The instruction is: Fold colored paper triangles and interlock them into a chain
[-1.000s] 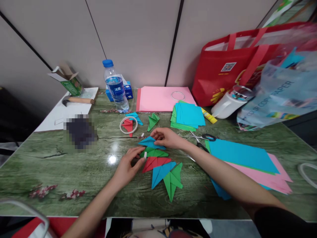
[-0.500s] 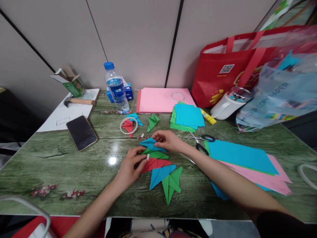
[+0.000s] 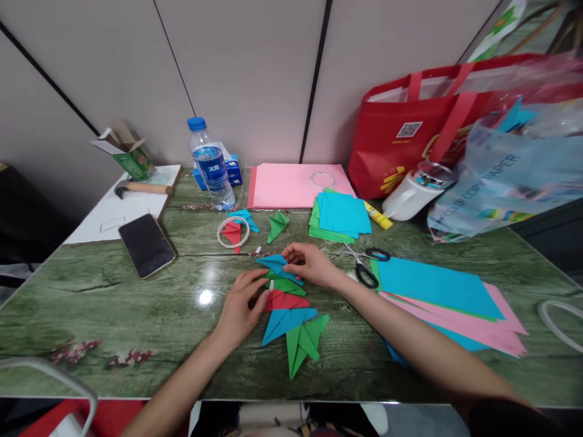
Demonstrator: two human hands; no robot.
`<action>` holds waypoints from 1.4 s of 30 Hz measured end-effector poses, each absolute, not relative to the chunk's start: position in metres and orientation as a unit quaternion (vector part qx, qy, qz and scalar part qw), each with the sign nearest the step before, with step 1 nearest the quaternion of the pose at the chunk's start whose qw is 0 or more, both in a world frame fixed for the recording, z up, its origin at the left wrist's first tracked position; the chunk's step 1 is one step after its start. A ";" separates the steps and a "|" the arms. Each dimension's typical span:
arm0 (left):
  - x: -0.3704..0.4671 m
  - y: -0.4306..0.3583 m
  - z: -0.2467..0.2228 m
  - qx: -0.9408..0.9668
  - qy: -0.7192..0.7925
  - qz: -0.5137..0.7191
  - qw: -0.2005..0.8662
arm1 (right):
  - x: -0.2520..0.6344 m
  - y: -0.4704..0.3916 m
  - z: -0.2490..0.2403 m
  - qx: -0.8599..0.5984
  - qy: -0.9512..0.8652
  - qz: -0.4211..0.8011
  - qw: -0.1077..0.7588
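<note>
A chain of folded paper pieces curves down the table's middle: a blue piece point(image 3: 275, 263) on top, then a green one point(image 3: 286, 286), a red one point(image 3: 286, 300), another blue one point(image 3: 286, 323) and a green one point(image 3: 306, 346) at the bottom. My right hand point(image 3: 310, 264) pinches the right side of the top blue piece. My left hand point(image 3: 243, 303) is at the left edge of the chain, fingers bent around the green and red pieces, a small white item at its fingertips. Above lie a loose green piece point(image 3: 277, 226) and a white ring point(image 3: 233, 232) over a red piece.
Scissors point(image 3: 364, 264) and blue sheets point(image 3: 437, 285) lie to the right, below a stack of blue squares point(image 3: 344, 213) and a glue stick point(image 3: 378, 215). A bottle point(image 3: 212, 165), a phone point(image 3: 146, 245) and a hammer point(image 3: 143, 188) are left; a red bag point(image 3: 382, 139) stands behind.
The lower end of the paper chain has swung slightly left. Both hands keep nearly the same places, and the whole view has shifted a little.
</note>
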State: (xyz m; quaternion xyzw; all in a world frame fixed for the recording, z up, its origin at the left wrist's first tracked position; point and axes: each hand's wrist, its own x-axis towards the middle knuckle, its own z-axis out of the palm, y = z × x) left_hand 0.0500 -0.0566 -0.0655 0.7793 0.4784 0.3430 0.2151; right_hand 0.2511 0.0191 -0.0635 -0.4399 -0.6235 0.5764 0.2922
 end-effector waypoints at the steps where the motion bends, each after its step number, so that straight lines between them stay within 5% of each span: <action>1: 0.050 -0.057 -0.066 0.779 0.478 0.344 0.216 | 0.252 0.019 -0.063 -0.440 -0.620 0.579 0.294; 42: 0.047 -0.054 -0.068 0.810 0.431 0.321 0.234 | 0.261 -0.005 -0.060 -0.430 -0.633 0.565 0.308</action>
